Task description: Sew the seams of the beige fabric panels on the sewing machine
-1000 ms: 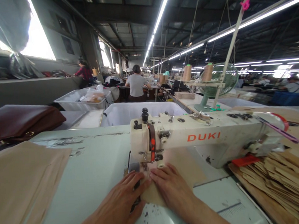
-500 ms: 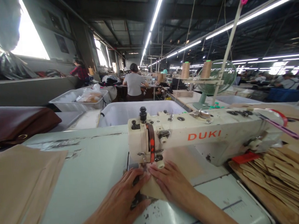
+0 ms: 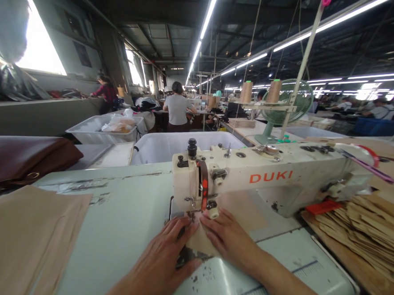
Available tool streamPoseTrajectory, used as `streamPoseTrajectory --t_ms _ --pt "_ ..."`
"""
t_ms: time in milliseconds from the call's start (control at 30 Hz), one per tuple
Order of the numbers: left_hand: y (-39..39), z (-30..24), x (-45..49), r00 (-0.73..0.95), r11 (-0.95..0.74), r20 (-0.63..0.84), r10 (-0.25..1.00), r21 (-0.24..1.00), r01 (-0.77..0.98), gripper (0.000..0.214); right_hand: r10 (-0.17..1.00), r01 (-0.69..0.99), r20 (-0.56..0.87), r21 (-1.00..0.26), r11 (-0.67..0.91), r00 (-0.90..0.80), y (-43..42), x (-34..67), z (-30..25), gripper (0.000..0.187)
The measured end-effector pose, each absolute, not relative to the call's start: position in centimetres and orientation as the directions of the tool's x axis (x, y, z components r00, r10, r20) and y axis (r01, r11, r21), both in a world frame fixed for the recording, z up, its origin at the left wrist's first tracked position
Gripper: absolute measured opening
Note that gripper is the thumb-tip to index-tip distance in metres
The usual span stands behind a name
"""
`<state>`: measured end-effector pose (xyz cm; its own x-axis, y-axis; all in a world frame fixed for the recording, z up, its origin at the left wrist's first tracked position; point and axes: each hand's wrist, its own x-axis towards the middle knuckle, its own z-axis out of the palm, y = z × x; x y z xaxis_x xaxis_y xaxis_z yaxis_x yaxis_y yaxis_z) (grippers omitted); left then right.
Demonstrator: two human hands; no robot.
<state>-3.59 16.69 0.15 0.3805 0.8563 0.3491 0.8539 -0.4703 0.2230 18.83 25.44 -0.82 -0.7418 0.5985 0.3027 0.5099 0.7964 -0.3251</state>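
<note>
A beige piece of cloth or thin leather [image 3: 202, 241] lies flat on the bed of a cream sewing machine [image 3: 234, 174] lettered DUKI. Its far part runs under the needle area, where the presser foot is partly hidden by my fingertips. On the left edge of the piece rests my left hand [image 3: 163, 254], fingers stretched forward and thumb spread apart. My right hand [image 3: 231, 239] lies flat over the right side of it, fingertips close to the needle. Neither hand is wrapped round anything.
Beige panels [image 3: 38, 237] lie at the left, beside a brown leather bag [image 3: 30, 157]. Stacked beige strips [image 3: 363, 239] sit on a board at the right. Behind the machine stand a white bin [image 3: 186, 143], thread cones [image 3: 273, 91] and a green fan [image 3: 297, 99]. A person [image 3: 177, 106] sits farther off.
The beige piece has slid a little away from me under the needle area, and less of it shows in front. Both hands stay on it. The view has shifted slightly.
</note>
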Motion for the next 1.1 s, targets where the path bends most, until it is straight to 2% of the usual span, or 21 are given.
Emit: streamPoseTrajectory --t_ms 233,300,367,433,500,600,700,800,1100 --pt "17.0 1.8 -4.2 0.443 -0.484 0.205 0.873 0.237 0.842 0.059 0.612 0.577 0.239 -0.204 0.791 -0.754 23.4 18.1 1.5 0.034" --pt "17.0 2.4 -4.4 0.456 -0.492 0.193 0.869 0.231 0.840 0.055 0.604 0.583 0.165 -0.157 0.797 -0.780 22.4 17.6 3.4 0.029" --pt "16.8 2.8 -4.5 0.445 -0.482 0.198 0.874 0.226 0.846 0.047 0.592 0.579 0.103 -0.126 0.805 -0.800 21.9 17.3 5.1 0.035" --pt "16.5 3.0 -4.3 0.417 -0.459 0.210 0.884 0.226 0.859 0.041 0.598 0.587 0.122 -0.116 0.802 -0.792 22.2 17.3 6.0 0.032" --pt "16.2 2.7 -4.1 0.401 -0.446 0.216 0.890 0.226 0.866 0.040 0.600 0.585 0.173 -0.135 0.800 -0.781 22.9 17.6 5.8 0.026" --pt "15.8 1.9 -4.2 0.400 -0.444 0.217 0.890 0.222 0.868 0.050 0.556 0.524 0.176 -0.198 0.829 -0.813 23.5 18.2 3.6 0.043" --pt "15.6 1.3 -4.3 0.399 -0.443 0.216 0.891 0.217 0.870 0.054 0.588 0.546 0.173 -0.239 0.803 -0.790 23.0 18.2 1.2 0.051" --pt "15.5 1.2 -3.8 0.408 -0.448 0.211 0.888 0.203 0.871 0.054 0.636 0.586 0.173 -0.268 0.765 -0.752 22.4 18.0 0.2 0.052" --pt "15.2 0.6 -3.1 0.417 -0.453 0.215 0.883 0.159 0.877 0.073 0.619 0.557 0.134 -0.321 0.766 -0.774 22.9 18.5 0.6 0.053"
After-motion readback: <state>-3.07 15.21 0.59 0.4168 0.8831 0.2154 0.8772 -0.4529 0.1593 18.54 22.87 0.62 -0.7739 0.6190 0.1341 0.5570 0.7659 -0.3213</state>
